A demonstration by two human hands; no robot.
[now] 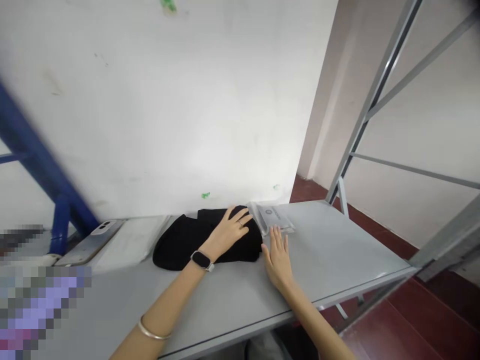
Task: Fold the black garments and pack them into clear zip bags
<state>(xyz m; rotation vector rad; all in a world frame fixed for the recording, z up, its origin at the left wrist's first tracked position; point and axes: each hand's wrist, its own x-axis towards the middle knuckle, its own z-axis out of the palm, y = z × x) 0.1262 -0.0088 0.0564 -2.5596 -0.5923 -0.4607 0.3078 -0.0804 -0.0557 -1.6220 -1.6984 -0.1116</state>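
A folded black cloth item lies on the grey table; its exact kind does not show. My left hand rests on its upper right part with the fingers spread, a watch and a bangle on that arm. Just right of the cloth, my right hand lies flat on the table top, thumb near the cloth's edge. Its fingertips reach the near edge of a small stack of clear plastic bags with dark print on them.
A phone and flat whitish plastic sheets lie to the left. Behind the grey table stands a white panel. A blue frame rises at left, a metal rack at right. A blurred-out patch covers the lower left.
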